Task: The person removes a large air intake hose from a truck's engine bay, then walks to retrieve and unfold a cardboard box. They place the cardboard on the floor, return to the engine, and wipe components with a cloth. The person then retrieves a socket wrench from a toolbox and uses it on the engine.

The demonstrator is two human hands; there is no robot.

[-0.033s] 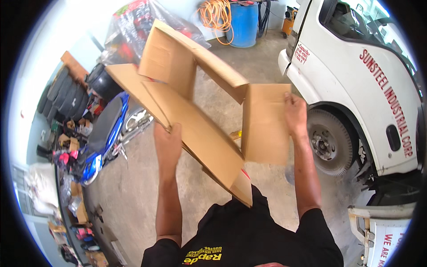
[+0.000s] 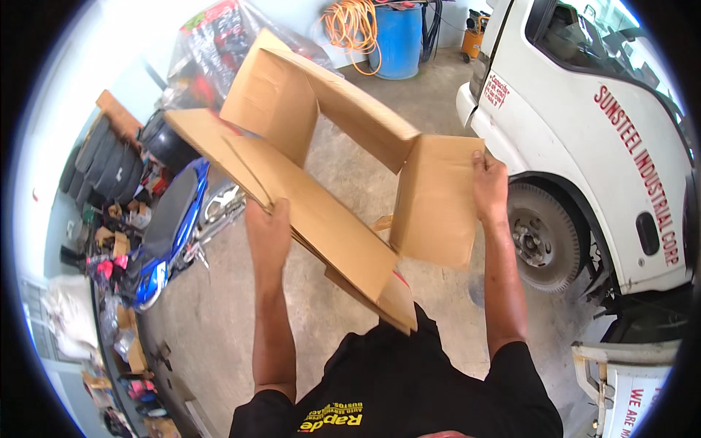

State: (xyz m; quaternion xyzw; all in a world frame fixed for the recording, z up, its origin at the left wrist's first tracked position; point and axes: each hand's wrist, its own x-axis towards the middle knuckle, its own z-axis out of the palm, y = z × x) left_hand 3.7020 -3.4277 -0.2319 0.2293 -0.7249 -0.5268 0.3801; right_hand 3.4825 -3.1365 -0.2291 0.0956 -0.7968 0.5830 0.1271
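Observation:
A brown cardboard box [image 2: 314, 208] is held up in front of me, its flaps and walls spread apart so the floor shows through its middle. My left hand [image 2: 269, 228] pinches the long near panel by its outer edge, thumb on the upper face. On the other side my right hand [image 2: 491, 186] grips the outer edge of a squarish flap [image 2: 438, 201], thumb on top and the other fingers behind it. The panel under my left hand slopes down towards my shirt, with another cardboard layer beneath it.
On the right stands a white truck [image 2: 584, 146] with its wheel [image 2: 540, 237] near my right arm. To the left are a blue motorcycle [image 2: 171, 212], stacked tyres [image 2: 109, 157] and a cluttered shelf. A blue barrel [image 2: 398, 44] and a coiled orange hose [image 2: 350, 28] are at the back.
The box has spread slightly wider. My left hand has shifted a little left and my right hand slightly right, both still holding the cardboard.

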